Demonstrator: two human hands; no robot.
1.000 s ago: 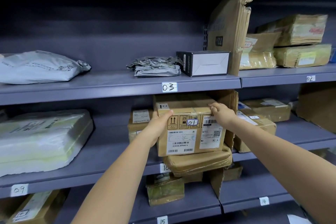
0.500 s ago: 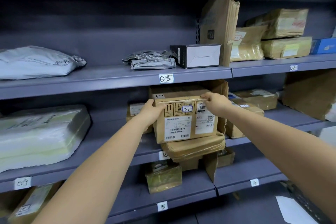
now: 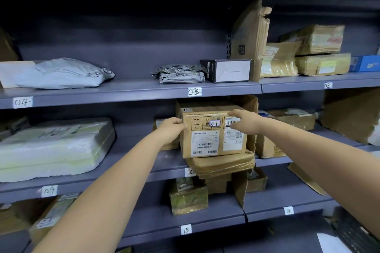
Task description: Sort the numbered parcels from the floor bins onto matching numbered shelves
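A brown cardboard parcel (image 3: 207, 139) with a handwritten "01" sticker sits on the middle shelf, on top of a flat taped parcel (image 3: 222, 163). My left hand (image 3: 171, 130) grips its upper left corner. My right hand (image 3: 245, 121) holds its upper right edge, fingers curled over the top. The shelf edge below carries a tag (image 3: 189, 171) that the flat parcel partly hides. Other tags read 03 (image 3: 194, 91), 04 (image 3: 22, 102), 02 (image 3: 328, 85), 09 (image 3: 49, 190) and 15 (image 3: 186, 229).
Grey poly bags (image 3: 61, 74) and a black-and-white box (image 3: 226, 70) lie on the 03 shelf. A large white wrapped bundle (image 3: 51, 148) fills the 09 shelf. Taped brown parcels (image 3: 320, 51) sit on the 02 shelf. A torn cardboard divider (image 3: 250, 33) stands between the bays.
Both hands stay on the "01" parcel, which has slid a little deeper onto the shelf. The view has pulled back and shifted left, showing the 04 tag.
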